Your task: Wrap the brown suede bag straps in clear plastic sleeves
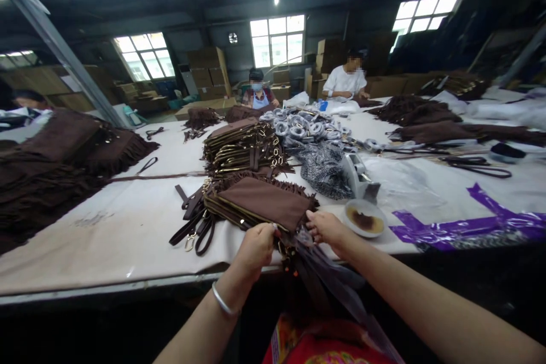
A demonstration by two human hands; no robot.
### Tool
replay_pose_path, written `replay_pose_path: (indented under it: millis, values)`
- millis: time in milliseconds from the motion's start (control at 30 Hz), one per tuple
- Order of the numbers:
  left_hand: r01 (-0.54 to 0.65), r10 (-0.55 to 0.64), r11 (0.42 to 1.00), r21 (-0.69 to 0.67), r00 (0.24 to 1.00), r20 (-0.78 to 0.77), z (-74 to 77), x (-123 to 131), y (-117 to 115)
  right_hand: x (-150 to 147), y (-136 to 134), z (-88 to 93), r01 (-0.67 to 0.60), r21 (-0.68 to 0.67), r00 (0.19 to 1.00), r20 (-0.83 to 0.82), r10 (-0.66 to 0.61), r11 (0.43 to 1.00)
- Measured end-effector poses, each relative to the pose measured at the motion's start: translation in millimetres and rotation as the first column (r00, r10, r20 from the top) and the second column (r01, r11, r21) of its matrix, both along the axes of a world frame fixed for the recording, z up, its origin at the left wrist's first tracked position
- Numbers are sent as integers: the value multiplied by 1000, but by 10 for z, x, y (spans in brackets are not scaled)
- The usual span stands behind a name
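Note:
A brown fringed pouch [268, 202] lies on top of a small stack of similar pouches at the table's front edge. My left hand [258, 245] is closed at its near corner, by the zipper edge; what exactly is pinched there is hidden. At the right edge of the same pouch my right hand [323, 228] has its fingers curled in, with the thumb against the brown cloth. Clear plastic [328, 267] hangs below between my hands, over the table edge. Brown wrist straps [198, 219] with gold clasps trail from the stack's left side.
Behind stands a taller pouch stack [243, 148], beside grey wrapped rings [307, 125] and a patterned cloth [326, 168]. A bowl of brown liquid [377, 226] sits near my right forearm. Purple tape [469, 224] lies right, brown fringed goods [81, 148] left. Co-workers sit across the table.

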State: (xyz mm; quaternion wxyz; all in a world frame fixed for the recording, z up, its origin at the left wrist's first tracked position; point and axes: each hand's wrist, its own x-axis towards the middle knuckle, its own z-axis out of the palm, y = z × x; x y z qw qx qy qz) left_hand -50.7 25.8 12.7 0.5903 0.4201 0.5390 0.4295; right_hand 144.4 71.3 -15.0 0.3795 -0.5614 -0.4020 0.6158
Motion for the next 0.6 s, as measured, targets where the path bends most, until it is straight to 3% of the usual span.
replay_pose_path:
  millis: [67,133,233,300,400,467,533,600]
  values:
    - [35,-38,999,19,985,167,-12,-4,-84,-91,0,74,-45,-97,957,-290,15,994]
    - [117,-122,992,39,964,234,-62,-17,-174,-192,7,159,-68,-144,883,-470,-7,987]
    - [228,-213,973,-21,936,280,-133,-59,-267,-337,-36,274,17,-202,868,-484,-115,979]
    - [166,-116,983,-84,900,420,-129,-94,-274,-399,-148,327,52,-189,864,-483,-139,981]
    - [-66,133,988,-136,810,571,-29,-147,-244,-388,-415,345,-25,-55,825,-566,-10,998]
    - [-173,215,977,-128,818,534,74,-188,-252,-299,-564,297,-115,93,817,-557,148,989]
    - [-193,215,977,-94,885,412,182,-229,-290,-154,-614,215,-222,209,848,-440,294,952]
    - [-203,199,979,-12,945,258,310,-242,-298,26,-556,138,-245,264,898,-301,321,933]
